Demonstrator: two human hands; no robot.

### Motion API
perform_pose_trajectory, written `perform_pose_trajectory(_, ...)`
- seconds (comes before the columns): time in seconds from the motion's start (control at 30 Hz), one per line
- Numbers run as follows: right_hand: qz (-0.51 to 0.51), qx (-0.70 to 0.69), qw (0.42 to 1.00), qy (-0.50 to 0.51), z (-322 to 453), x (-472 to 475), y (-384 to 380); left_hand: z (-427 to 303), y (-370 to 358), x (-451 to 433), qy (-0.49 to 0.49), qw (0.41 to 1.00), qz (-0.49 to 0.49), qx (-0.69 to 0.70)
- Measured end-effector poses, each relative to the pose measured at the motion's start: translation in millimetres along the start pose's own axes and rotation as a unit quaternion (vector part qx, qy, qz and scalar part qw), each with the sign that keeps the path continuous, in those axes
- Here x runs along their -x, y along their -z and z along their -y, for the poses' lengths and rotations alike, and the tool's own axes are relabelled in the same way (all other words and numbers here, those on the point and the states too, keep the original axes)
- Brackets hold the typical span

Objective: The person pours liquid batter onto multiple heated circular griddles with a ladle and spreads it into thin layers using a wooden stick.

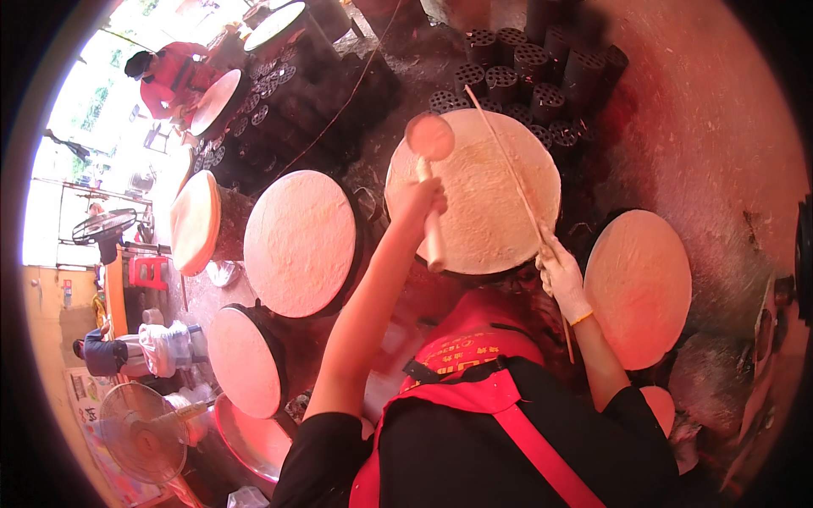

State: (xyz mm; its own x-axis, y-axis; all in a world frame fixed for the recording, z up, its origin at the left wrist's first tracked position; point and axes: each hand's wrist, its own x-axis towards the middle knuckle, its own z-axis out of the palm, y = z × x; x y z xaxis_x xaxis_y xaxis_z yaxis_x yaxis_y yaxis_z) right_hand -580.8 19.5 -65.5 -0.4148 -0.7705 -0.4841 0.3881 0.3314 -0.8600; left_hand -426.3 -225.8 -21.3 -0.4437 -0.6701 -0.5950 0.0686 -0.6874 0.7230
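A large round flatbread (476, 197) covers the top of a round griddle in front of me. My left hand (422, 200), bare, grips the pale handle of a round-headed tool (430, 136), whose head is over the bread's upper left part. At the bread's lower right edge, my right hand (562, 279) wears a pale knitted glove and is closed around a long thin stick (511, 165). The stick slants up across the bread, its tip beyond the far edge. Whether the stick touches the bread cannot be told.
More round griddle tops with flatbread stand at left (300, 244), lower left (244, 362) and right (638, 289). Perforated coal briquettes (530, 60) are stacked beyond the bread. Two fans (143, 432) stand at left. A co-worker in red (168, 76) bends over another griddle.
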Motion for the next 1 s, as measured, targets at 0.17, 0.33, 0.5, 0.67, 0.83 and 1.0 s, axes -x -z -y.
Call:
perform_pose_trajectory(0.17, -0.052, 0.201, 0.964, 0.166, -13.9, -36.7, -3.5, 22.9, -14.8, -59.5, -0.055, 0.982, -0.097, -0.153)
perform_pose_trajectory(0.33, -0.064, 0.389, 0.894, 0.212, -0.9, -64.4, -5.4, 33.2, -22.7, -51.1, -0.082, 0.952, -0.164, -0.244)
perform_pose_trajectory(0.5, -0.042, 0.450, 0.875, 0.172, -1.1, -56.2, -26.1, 43.4, -3.4, -28.6, -0.082, 0.977, -0.174, -0.093)
perform_pose_trajectory(0.67, -0.027, 0.436, 0.880, 0.186, -7.4, -25.6, -33.1, 41.2, -12.1, 15.4, -0.014, 0.986, -0.158, 0.045)
perform_pose_trajectory(0.83, -0.007, 0.378, 0.894, 0.240, -19.9, -2.0, -31.2, 42.0, 29.0, 3.7, 0.134, 0.936, 0.017, 0.325)
perform_pose_trajectory(1.0, -0.142, 0.507, 0.781, 0.336, 43.1, 48.5, -24.3, -19.1, 50.6, 83.0, 0.253, 0.810, 0.270, 0.456)
